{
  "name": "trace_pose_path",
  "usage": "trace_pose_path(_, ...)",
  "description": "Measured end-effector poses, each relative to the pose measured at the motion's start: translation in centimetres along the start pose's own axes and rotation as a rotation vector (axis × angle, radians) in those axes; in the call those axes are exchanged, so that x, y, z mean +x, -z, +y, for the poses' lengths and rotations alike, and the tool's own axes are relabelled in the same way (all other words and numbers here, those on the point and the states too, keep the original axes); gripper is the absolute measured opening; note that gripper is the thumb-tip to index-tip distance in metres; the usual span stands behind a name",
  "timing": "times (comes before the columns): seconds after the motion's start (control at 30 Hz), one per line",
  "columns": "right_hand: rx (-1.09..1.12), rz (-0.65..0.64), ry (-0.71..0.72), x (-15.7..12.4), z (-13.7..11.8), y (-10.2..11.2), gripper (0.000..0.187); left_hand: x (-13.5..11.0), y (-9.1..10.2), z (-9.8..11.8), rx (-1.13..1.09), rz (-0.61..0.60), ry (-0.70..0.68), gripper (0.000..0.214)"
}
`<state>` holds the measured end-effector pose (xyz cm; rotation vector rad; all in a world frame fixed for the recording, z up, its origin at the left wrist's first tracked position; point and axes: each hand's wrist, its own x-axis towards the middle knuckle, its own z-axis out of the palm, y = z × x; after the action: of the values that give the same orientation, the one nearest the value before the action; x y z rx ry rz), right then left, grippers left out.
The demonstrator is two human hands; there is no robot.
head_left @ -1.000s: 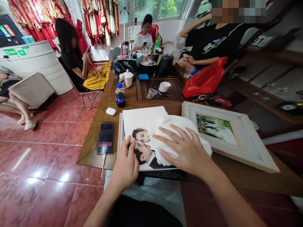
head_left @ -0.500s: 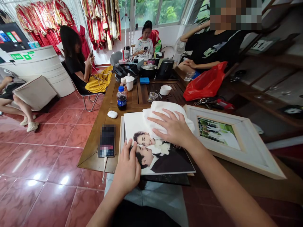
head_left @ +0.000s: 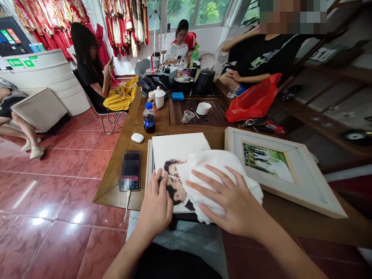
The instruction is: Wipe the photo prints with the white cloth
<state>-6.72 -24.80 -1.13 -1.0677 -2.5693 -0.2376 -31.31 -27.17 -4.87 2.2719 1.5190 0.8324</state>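
Note:
A large photo print (head_left: 180,144) of two people lies at the table's near edge, and the side of a pale frame shows beneath its left edge. My left hand (head_left: 156,203) rests on the print's left side, fingers extended and slightly apart. On the print's right half lies a bunched white cloth (head_left: 222,159), which hides part of the picture. My right hand (head_left: 232,197) is spread flat over that cloth, pressing on it with fingers apart. The cloth overhangs the print's lower right edge.
Right of the print lies a light framed picture (head_left: 309,153). A phone (head_left: 130,170) with a cable, a white earbud case (head_left: 137,138) and a blue-capped bottle (head_left: 149,118) stand left. Beyond are a white bowl (head_left: 203,108) and a red plastic bag (head_left: 254,99). Several people sit around.
My right hand has slid the white cloth down and to the right, from the print's upper part to its lower right. The print's top is uncovered. My left hand has stayed put.

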Motion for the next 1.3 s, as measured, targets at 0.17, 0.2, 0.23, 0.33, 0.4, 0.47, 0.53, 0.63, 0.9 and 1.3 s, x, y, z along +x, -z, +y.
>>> trace_pose_path(0.17, 0.051, 0.031, -0.057, 0.4, -0.4, -0.1, 0.045, 0.0, 0.1, 0.0, -0.013, -0.007, 0.01, 0.057)
trace_pose_path(0.2, 0.047, 0.029, -0.067, 0.9, -0.2, -0.3, 0.045, 0.0, 0.1, 0.0, -0.013, -0.008, 0.013, 0.057)
trace_pose_path(0.23, 0.039, 0.021, -0.074, 1.5, 0.0, -0.6, 0.045, 0.0, 0.1, 0.1, -0.012, -0.01, 0.014, 0.056)
trace_pose_path(0.33, 0.001, -0.008, -0.08, 3.6, 1.3, -1.4, 0.046, 0.1, 0.3, 0.1, -0.009, -0.017, 0.015, 0.055)
trace_pose_path(0.4, -0.027, -0.019, -0.082, 5.2, 2.4, -2.0, 0.047, 0.1, 0.3, 0.1, -0.007, -0.025, 0.018, 0.054)
trace_pose_path(0.47, -0.043, -0.027, -0.088, 6.8, 3.5, -2.6, 0.047, 0.0, 0.3, 0.1, -0.007, -0.033, 0.021, 0.055)
trace_pose_path(0.53, -0.047, -0.034, -0.102, 8.2, 4.5, -3.0, 0.048, 0.0, 0.3, 0.0, -0.011, -0.034, 0.024, 0.056)
trace_pose_path(0.63, -0.038, -0.053, -0.127, 9.8, 5.5, -3.5, 0.049, 0.0, 0.2, 0.0, -0.013, -0.024, 0.024, 0.056)
trace_pose_path(0.9, 0.008, -0.06, -0.043, 9.3, 4.9, -3.0, 0.045, 0.1, 0.0, 0.2, 0.0, -0.013, 0.036, 0.056)
trace_pose_path(1.3, 0.05, -0.035, 0.115, 3.3, 0.1, -1.0, 0.05, 0.1, -0.2, 0.0, -0.014, 0.021, 0.007, 0.054)
